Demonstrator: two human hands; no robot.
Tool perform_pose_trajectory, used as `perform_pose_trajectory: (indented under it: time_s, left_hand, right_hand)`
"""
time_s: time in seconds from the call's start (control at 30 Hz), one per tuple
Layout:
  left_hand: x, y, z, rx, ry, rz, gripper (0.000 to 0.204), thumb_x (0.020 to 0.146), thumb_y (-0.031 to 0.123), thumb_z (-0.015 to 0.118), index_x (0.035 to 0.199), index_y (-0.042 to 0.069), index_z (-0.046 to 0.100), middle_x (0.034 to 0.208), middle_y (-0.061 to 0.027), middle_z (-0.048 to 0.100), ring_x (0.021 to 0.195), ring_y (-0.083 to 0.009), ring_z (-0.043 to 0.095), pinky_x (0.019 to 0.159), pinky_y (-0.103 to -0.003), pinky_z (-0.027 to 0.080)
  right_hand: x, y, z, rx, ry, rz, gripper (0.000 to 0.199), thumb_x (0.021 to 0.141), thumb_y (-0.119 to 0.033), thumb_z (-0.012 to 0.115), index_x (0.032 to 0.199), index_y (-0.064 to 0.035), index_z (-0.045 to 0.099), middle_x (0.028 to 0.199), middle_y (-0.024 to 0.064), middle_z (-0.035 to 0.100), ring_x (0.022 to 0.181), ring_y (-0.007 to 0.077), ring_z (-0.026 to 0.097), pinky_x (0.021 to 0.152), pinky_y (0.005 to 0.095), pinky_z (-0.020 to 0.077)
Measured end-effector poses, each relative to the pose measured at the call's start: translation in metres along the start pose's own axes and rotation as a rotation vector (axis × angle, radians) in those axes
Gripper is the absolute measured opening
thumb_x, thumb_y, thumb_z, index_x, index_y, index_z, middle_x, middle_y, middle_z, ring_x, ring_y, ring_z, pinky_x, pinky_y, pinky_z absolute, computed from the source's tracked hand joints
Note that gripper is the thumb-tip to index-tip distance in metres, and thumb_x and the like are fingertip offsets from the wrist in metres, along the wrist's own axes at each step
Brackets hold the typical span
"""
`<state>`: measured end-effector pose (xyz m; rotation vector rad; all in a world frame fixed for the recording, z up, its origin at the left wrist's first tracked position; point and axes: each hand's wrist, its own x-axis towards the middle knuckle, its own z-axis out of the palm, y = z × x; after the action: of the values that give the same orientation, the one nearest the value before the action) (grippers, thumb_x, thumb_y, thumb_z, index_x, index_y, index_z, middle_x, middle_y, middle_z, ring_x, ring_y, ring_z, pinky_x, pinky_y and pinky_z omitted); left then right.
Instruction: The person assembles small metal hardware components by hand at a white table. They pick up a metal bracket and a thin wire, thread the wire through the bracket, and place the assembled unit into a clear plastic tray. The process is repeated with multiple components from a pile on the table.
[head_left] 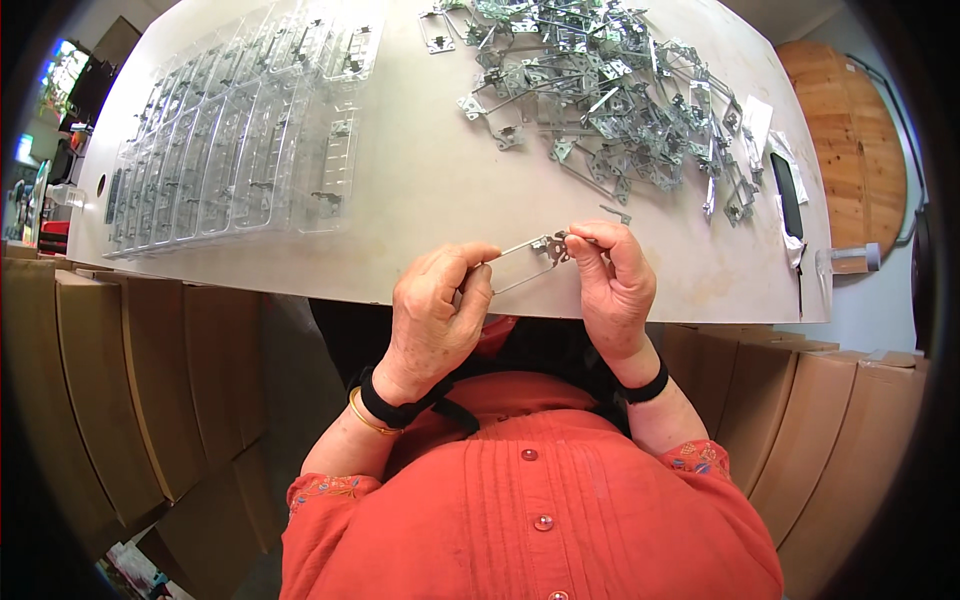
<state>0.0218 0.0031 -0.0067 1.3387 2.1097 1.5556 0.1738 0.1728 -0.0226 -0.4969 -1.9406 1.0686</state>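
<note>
From where I stand, the person has 1 metal bracket (553, 250) up in both hands, just above the near edge of the pale counter (420, 200). The left hand (441, 303) is closed in a pinch, thumb and fingers gripping the end where 2 thin rods run out. The right hand (613, 282) pinches the other end, thumb and forefinger drawn together at the flat plate with its cut-outs (the other fingers curl in toward the palm). The bracket lies slantwise between them, plate end higher.

Beyond the right hand sits 1 small loose metal piece (617, 214), apart from a big tangled pile of brackets (610, 90) heaped at the far side. Over to the left, clear plastic trays (240, 140) stand stacked, metal parts showing in their compartments. Near the counter's right edge lies a dark, flat, oblong object (787, 193) with white scraps about it. Each wrist wears a black band (645, 386), and the left has a gold bangle (371, 413) too. Cardboard boxes (100, 390) line up below on both sides.
</note>
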Motion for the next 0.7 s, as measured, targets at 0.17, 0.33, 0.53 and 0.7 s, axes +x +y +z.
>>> perform_pose_trajectory:
  time_s: [0.17,0.33,0.53,0.7]
  left_hand:
    - [0.001,0.002,-0.001,-0.016,0.011,-0.002,0.017,0.103,-0.005,0.069,0.117,-0.001,0.078,0.085,-0.0071,0.07,0.073,-0.0152,0.069,0.066,-0.031,0.053]
    - [0.0,0.004,0.001,-0.055,0.04,-0.007,0.015,0.103,-0.004,0.07,0.114,0.0,0.078,0.083,-0.0073,0.069,0.071,-0.0164,0.066,0.066,-0.032,0.051]
    - [0.003,0.004,0.0,-0.018,0.069,0.055,0.016,0.099,-0.004,0.07,0.112,0.001,0.078,0.082,-0.0093,0.069,0.069,-0.023,0.063,0.066,-0.037,0.051]
    - [0.002,0.003,0.0,-0.003,0.071,0.076,0.015,0.098,-0.003,0.071,0.111,0.001,0.077,0.083,-0.0108,0.069,0.07,-0.0261,0.064,0.069,-0.04,0.052]
  right_hand:
    - [0.002,-0.007,-0.001,-0.068,-0.019,-0.004,0.016,0.103,0.004,0.079,0.117,-0.0012,0.074,0.108,0.0103,0.076,0.091,0.0178,0.072,0.082,0.0312,0.0597]
    - [0.003,-0.011,0.0,-0.141,-0.022,-0.044,0.016,0.103,0.004,0.078,0.117,-0.0014,0.075,0.108,0.0104,0.075,0.092,0.0187,0.072,0.084,0.0317,0.0595]
    - [-0.002,-0.008,-0.002,-0.088,-0.02,0.028,0.014,0.105,0.004,0.076,0.117,-0.0006,0.074,0.109,0.0102,0.075,0.093,0.0188,0.071,0.085,0.0315,0.059]
    - [0.0,-0.011,-0.002,-0.165,-0.042,-0.027,0.013,0.106,0.005,0.074,0.118,-0.0006,0.074,0.11,0.0105,0.075,0.096,0.0194,0.072,0.086,0.0321,0.0594]
